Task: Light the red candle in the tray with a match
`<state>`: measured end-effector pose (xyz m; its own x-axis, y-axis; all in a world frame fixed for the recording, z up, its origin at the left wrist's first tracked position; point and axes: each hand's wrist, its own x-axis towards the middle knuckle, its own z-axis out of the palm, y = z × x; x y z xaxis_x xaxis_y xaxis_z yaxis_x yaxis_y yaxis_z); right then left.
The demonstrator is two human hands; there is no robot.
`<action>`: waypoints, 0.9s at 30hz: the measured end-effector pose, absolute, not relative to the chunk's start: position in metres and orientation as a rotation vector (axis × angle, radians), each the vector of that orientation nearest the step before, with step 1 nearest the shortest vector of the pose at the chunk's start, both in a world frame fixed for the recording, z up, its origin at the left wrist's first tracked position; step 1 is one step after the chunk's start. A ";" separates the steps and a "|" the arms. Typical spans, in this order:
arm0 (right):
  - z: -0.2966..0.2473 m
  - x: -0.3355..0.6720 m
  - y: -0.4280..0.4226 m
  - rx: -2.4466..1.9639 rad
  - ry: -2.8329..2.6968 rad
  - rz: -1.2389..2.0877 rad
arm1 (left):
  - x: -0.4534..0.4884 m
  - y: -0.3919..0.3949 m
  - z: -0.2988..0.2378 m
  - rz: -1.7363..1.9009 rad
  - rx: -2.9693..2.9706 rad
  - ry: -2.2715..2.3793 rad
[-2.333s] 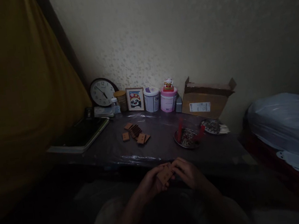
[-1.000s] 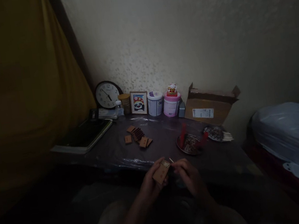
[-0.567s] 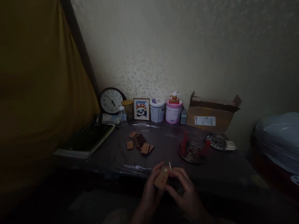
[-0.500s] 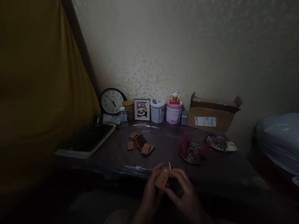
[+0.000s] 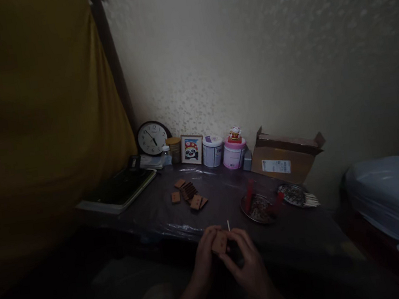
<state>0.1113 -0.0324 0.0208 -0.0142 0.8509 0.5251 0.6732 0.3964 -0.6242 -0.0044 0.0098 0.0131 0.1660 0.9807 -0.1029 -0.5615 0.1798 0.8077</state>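
Observation:
My left hand (image 5: 205,250) is closed around a small brown matchbox (image 5: 219,243), held above the table's front edge. Beside it, my right hand (image 5: 246,253) pinches a thin pale matchstick (image 5: 228,225) that points upward. The thumb of that hand lies near the box's lower edge. Farther back on the table is a pile of similar brown matchboxes (image 5: 189,190), some on edge with dark sides showing. To the right, a round metal plate (image 5: 243,208) bears red candles (image 5: 250,195) and dark bits.
Another plate (image 5: 290,194) has pale sticks (image 5: 311,199) at its edge. Along the wall stand a clock (image 5: 153,138), a framed panda picture (image 5: 191,149), two tubs (image 5: 213,151), a figurine (image 5: 235,135) and a cardboard box (image 5: 284,158). A laptop-like slab (image 5: 127,188) lies left.
The scene sits slightly lower in the picture. The matchbox has turned a little more upright between my hands, and the left fingers now cover its top. The right hand keeps the matchstick.

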 end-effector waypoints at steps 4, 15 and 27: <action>0.020 0.116 -0.029 -1.306 -1.705 0.301 | -0.006 0.013 0.014 1.208 0.767 0.773; 0.020 0.131 -0.024 -1.221 -1.537 0.529 | -0.014 0.011 0.011 1.122 1.004 0.596; 0.025 0.149 -0.019 -1.321 -1.248 0.554 | -0.015 0.008 0.020 1.085 0.799 0.657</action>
